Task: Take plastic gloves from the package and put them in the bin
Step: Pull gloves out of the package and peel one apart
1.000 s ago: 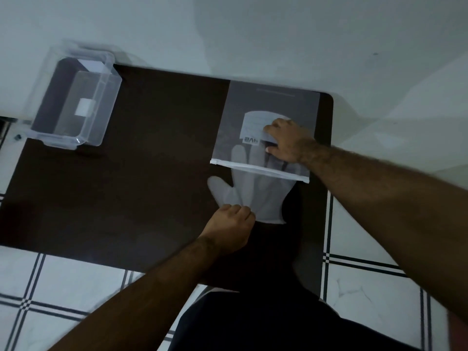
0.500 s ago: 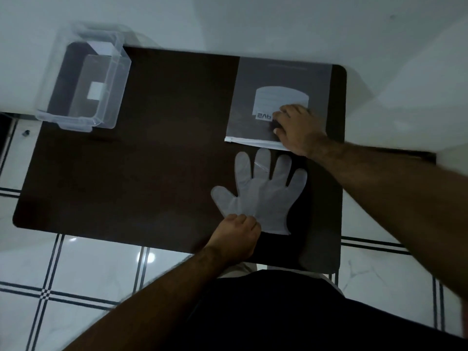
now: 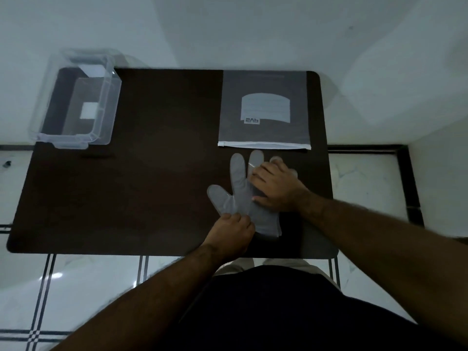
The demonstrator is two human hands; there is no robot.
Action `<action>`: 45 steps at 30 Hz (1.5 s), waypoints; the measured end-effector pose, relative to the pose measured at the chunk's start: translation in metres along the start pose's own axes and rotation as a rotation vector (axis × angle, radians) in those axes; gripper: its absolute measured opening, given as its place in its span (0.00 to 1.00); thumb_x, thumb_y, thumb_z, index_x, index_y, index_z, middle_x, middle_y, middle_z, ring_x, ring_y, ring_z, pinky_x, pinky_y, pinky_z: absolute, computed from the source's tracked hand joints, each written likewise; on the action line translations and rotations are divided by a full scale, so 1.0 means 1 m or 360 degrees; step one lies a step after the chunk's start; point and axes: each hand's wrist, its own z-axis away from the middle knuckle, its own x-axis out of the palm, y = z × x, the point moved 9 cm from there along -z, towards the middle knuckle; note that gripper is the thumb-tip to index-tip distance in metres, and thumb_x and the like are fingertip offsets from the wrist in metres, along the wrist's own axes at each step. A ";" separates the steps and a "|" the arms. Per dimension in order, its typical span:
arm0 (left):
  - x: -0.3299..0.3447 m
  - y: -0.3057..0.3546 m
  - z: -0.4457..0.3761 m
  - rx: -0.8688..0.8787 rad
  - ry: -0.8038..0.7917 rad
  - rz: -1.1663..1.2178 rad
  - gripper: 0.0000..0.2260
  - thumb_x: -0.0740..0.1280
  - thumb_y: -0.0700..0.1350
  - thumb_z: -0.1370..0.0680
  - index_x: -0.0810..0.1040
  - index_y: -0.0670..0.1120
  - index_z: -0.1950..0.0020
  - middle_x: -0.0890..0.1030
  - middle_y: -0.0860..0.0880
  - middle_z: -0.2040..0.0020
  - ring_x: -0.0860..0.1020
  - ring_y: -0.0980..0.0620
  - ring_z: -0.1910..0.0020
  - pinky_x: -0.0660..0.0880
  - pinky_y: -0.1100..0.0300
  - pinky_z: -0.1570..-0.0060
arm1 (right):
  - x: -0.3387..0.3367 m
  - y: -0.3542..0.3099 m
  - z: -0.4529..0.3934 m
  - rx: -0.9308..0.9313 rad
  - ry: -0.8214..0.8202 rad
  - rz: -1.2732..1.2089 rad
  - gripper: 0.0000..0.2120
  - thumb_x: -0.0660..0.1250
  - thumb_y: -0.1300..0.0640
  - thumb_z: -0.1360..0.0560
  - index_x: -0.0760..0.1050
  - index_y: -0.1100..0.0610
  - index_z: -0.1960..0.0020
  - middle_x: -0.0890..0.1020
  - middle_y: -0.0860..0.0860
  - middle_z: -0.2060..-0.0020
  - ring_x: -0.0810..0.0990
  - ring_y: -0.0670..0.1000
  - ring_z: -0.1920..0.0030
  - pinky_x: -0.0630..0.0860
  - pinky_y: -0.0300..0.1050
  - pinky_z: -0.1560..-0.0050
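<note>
Gloves [image 3: 240, 196], thin, limp and slippery, are pinched at the cuff by the left hand [image 3: 229, 233] and pressed flat under the open right hand [image 3: 276, 190], so the cuff is judged the best hold.

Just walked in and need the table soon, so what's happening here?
A person is moving plastic gloves from a package to a clear bin. A glove lies flat on the dark table, fully out of the package. The left hand pinches its cuff edge near the thumb, and the right hand presses on its fingers. I can see no gloves in the bin at the far left corner.
</note>
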 end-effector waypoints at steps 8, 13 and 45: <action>0.005 0.004 0.019 -0.0036 -0.0054 -0.0073 0.17 0.66 0.52 0.20 0.81 0.44 0.35 0.83 0.45 0.44 0.81 0.45 0.54 0.81 0.50 0.55 | 0.001 -0.008 0.005 -0.0039 0.0032 0.0006 0.30 0.57 0.37 0.17 0.67 0.54 0.22 0.72 0.58 0.25 0.70 0.60 0.26 0.63 0.67 0.24; 0.000 0.006 0.034 -0.0141 0.0022 -0.0048 0.22 0.69 0.52 0.22 0.79 0.42 0.31 0.83 0.43 0.41 0.83 0.44 0.56 0.81 0.50 0.58 | -0.007 -0.016 0.011 -0.0086 0.0152 0.0030 0.27 0.58 0.39 0.17 0.71 0.54 0.25 0.75 0.58 0.28 0.74 0.60 0.28 0.66 0.67 0.26; 0.021 -0.079 0.095 -0.1762 0.0130 0.1457 0.07 0.71 0.48 0.19 0.87 0.51 0.43 0.84 0.57 0.53 0.82 0.57 0.52 0.75 0.64 0.52 | 0.031 -0.105 0.012 0.0182 0.0369 -0.0398 0.12 0.60 0.46 0.19 0.78 0.51 0.49 0.81 0.51 0.52 0.78 0.54 0.51 0.70 0.54 0.45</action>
